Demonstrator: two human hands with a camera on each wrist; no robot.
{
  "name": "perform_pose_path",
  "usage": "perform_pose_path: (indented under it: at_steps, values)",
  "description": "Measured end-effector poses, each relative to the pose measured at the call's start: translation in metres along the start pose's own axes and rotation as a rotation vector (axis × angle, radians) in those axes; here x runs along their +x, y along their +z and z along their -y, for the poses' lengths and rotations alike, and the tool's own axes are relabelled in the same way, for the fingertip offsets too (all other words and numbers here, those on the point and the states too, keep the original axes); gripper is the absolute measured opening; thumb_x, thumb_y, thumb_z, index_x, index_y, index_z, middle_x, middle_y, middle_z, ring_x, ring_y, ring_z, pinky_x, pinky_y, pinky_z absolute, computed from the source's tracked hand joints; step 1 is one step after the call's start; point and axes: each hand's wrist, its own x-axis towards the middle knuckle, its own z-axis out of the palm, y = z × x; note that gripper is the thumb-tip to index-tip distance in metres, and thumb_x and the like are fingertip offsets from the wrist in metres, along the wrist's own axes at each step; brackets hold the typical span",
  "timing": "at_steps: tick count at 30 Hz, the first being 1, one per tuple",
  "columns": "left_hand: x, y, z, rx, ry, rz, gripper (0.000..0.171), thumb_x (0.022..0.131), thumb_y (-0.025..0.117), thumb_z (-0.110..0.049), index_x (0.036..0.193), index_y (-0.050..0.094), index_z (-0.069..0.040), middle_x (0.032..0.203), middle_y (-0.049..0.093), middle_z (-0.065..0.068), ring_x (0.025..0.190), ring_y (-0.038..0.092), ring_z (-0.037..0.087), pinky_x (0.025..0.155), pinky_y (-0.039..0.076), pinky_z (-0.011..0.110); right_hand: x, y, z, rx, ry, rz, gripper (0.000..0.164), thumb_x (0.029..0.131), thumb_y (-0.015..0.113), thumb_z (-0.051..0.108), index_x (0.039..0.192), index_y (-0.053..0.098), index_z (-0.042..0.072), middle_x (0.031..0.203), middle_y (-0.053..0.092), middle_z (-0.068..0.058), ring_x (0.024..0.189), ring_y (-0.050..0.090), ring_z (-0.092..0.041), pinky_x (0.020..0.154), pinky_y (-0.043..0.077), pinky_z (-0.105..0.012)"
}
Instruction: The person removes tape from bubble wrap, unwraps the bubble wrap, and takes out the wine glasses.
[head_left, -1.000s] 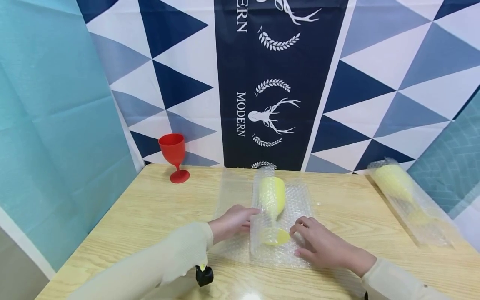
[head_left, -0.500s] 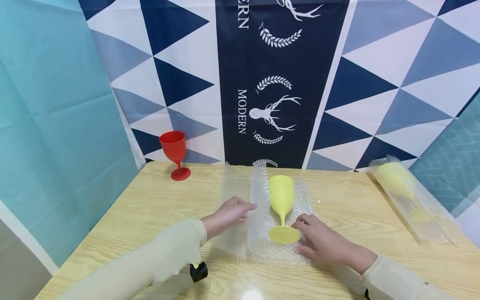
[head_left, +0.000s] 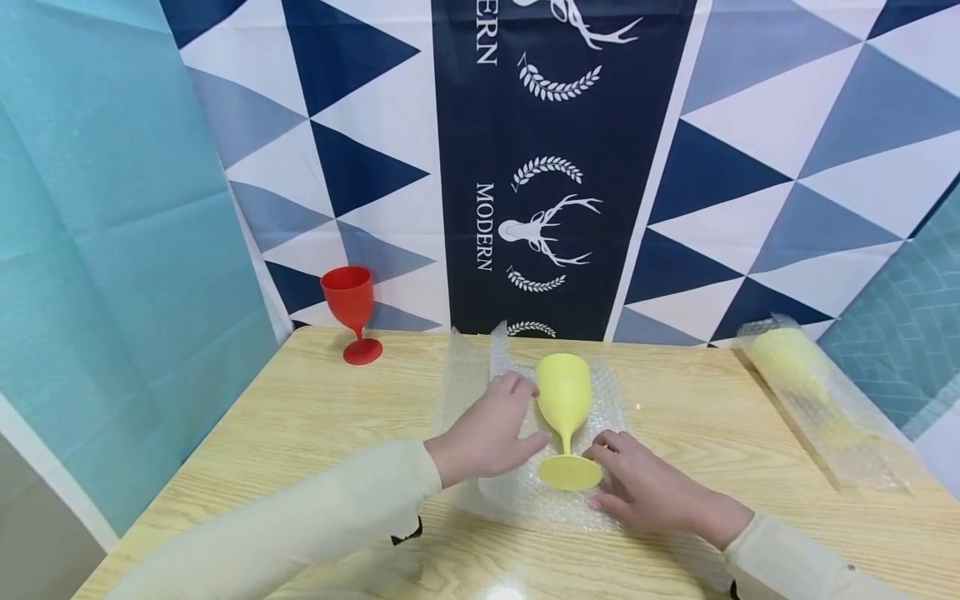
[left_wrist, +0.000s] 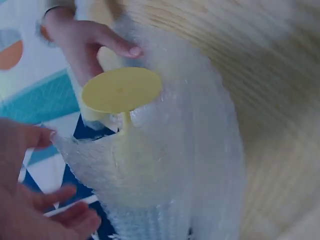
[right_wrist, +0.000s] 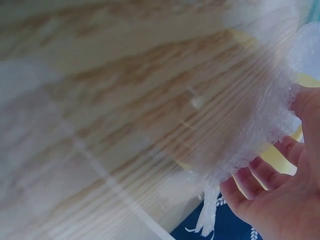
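Observation:
A yellow plastic goblet (head_left: 564,396) lies on its side on bubble wrap (head_left: 536,507), its base toward me. My left hand (head_left: 491,429) is over the wrap at the goblet's left, fingertips close to the bowl. In the left wrist view, the left hand (left_wrist: 37,195) has its fingers apart, with the thumb at the wrap's edge. My right hand (head_left: 641,487) rests at the wrap's right edge, loosely bent fingers beside the goblet's stem and base. In the right wrist view, the right hand's fingers (right_wrist: 260,180) touch the wrap's crinkled edge (right_wrist: 270,125).
A red goblet (head_left: 351,308) stands upright at the table's back left. At the right lies another yellow goblet (head_left: 795,367) rolled in bubble wrap. The wooden table (head_left: 300,433) meets a patterned cloth backdrop (head_left: 555,208) at its far edge.
The wrap's left flap has come off the yellow goblet and moved left, uncovering it. My left hand drew back left, then moved in beside the bowl. The right hand has hardly moved.

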Motion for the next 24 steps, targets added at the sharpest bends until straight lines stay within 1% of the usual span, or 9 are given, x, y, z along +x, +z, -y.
perform_pose_path:
  at_steps: [3, 5, 7, 9, 11, 13, 17, 19, 24]
  values:
    - [0.002, 0.003, -0.001, 0.303, 0.188, 0.104, 0.047, 0.090, 0.068, -0.033, 0.127, 0.055, -0.008, 0.125, 0.058, 0.002, 0.118, 0.053, 0.014, 0.105, 0.046, 0.024, 0.000, 0.000, 0.000, 0.005, 0.007, 0.010, 0.039, 0.083, 0.075, 0.032, 0.114, 0.064, 0.011, 0.104, 0.055, 0.007, 0.088, 0.044, -0.002, 0.073, 0.047, -0.025]
    - [0.002, 0.007, 0.000, 0.481, 0.290, 0.171, 0.042, 0.089, 0.068, -0.033, 0.124, 0.057, -0.012, 0.118, 0.060, -0.003, 0.113, 0.055, 0.010, 0.103, 0.045, 0.021, 0.000, 0.000, 0.001, 0.012, 0.022, 0.027, 0.039, 0.084, 0.075, 0.033, 0.114, 0.063, 0.012, 0.104, 0.054, 0.008, 0.088, 0.044, -0.002, 0.073, 0.046, -0.024]
    - [0.000, 0.012, 0.003, 0.602, 0.349, 0.220, 0.037, 0.089, 0.067, -0.032, 0.121, 0.058, -0.015, 0.112, 0.061, -0.006, 0.107, 0.057, 0.008, 0.099, 0.046, 0.018, 0.000, -0.001, 0.001, 0.018, 0.032, 0.039, 0.039, 0.084, 0.075, 0.033, 0.115, 0.063, 0.012, 0.104, 0.054, 0.008, 0.088, 0.043, -0.002, 0.072, 0.046, -0.024]
    - [-0.001, 0.018, 0.006, 0.690, 0.382, 0.244, 0.034, 0.090, 0.065, -0.032, 0.119, 0.059, -0.016, 0.109, 0.062, -0.007, 0.103, 0.058, 0.007, 0.097, 0.047, 0.017, 0.001, -0.002, 0.001, 0.022, 0.029, 0.043, 0.039, 0.085, 0.075, 0.034, 0.115, 0.063, 0.012, 0.105, 0.054, 0.007, 0.088, 0.043, -0.003, 0.072, 0.045, -0.024]
    - [-0.002, 0.023, 0.010, 0.742, 0.397, 0.242, 0.027, 0.091, 0.062, -0.033, 0.113, 0.061, -0.017, 0.103, 0.063, -0.008, 0.096, 0.058, 0.007, 0.091, 0.048, 0.017, 0.002, -0.003, 0.001, 0.019, 0.024, 0.040, 0.040, 0.085, 0.074, 0.035, 0.115, 0.063, 0.012, 0.105, 0.055, 0.006, 0.088, 0.044, -0.003, 0.071, 0.045, -0.024]
    - [-0.002, 0.027, 0.014, 0.773, 0.399, 0.229, 0.023, 0.091, 0.060, -0.033, 0.109, 0.062, -0.019, 0.099, 0.063, -0.008, 0.092, 0.058, 0.007, 0.086, 0.049, 0.016, 0.002, -0.004, 0.001, 0.014, 0.015, 0.035, 0.040, 0.085, 0.074, 0.035, 0.115, 0.063, 0.012, 0.107, 0.055, 0.005, 0.089, 0.045, -0.004, 0.072, 0.046, -0.025]
    - [-0.004, 0.034, 0.021, 0.793, 0.383, 0.204, 0.022, 0.094, 0.057, -0.038, 0.105, 0.061, -0.020, 0.097, 0.062, -0.009, 0.087, 0.058, 0.006, 0.078, 0.049, 0.016, 0.002, -0.004, 0.001, 0.001, 0.004, 0.027, 0.040, 0.085, 0.074, 0.036, 0.115, 0.063, 0.012, 0.108, 0.056, 0.004, 0.090, 0.046, -0.005, 0.073, 0.046, -0.027]
    - [-0.005, 0.036, 0.023, 0.786, 0.368, 0.197, 0.025, 0.094, 0.056, -0.041, 0.107, 0.061, -0.021, 0.098, 0.062, -0.009, 0.089, 0.059, 0.006, 0.078, 0.050, 0.017, 0.002, -0.003, 0.001, -0.004, 0.004, 0.022, 0.040, 0.085, 0.074, 0.037, 0.115, 0.063, 0.012, 0.108, 0.056, 0.004, 0.091, 0.046, -0.005, 0.073, 0.046, -0.027]
    - [-0.007, 0.037, 0.030, 0.759, 0.353, 0.166, 0.034, 0.093, 0.055, -0.047, 0.117, 0.056, -0.024, 0.109, 0.063, -0.009, 0.097, 0.061, 0.008, 0.084, 0.053, 0.022, 0.001, -0.002, 0.001, -0.004, 0.010, 0.014, 0.039, 0.084, 0.075, 0.036, 0.114, 0.063, 0.014, 0.107, 0.056, 0.006, 0.091, 0.046, -0.004, 0.074, 0.047, -0.026]
